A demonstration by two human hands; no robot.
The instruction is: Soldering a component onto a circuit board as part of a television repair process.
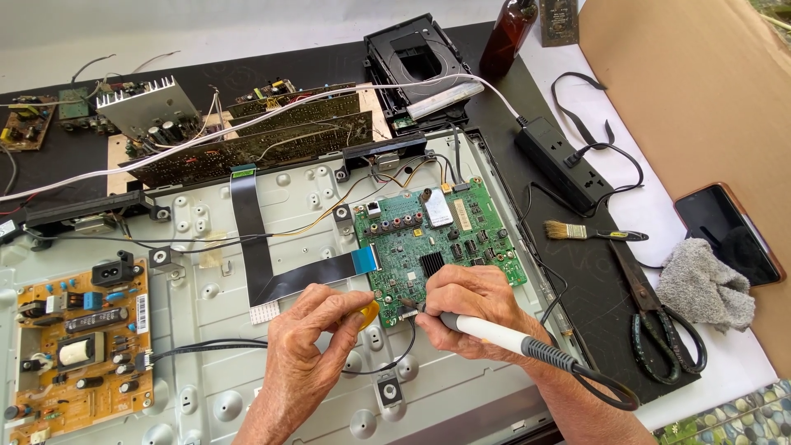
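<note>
Both hands work at the green circuit board's [437, 243] near edge: right hand [470, 309] fingers clamped on a soldering iron [494, 332], left hand [309, 330] fingers pinching a yellow reel [370, 314]. Any slip could bridge neighbouring parts.

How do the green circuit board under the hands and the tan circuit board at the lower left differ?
The green circuit board is being worked on: the right hand holds a soldering iron at its lower edge, with the left hand beside it; the tan circuit board lies untouched. The green one takes a wide flat ribbon cable; the tan one carries bulky parts and a black socket. Both are mounted on the grey metal panel.
</note>
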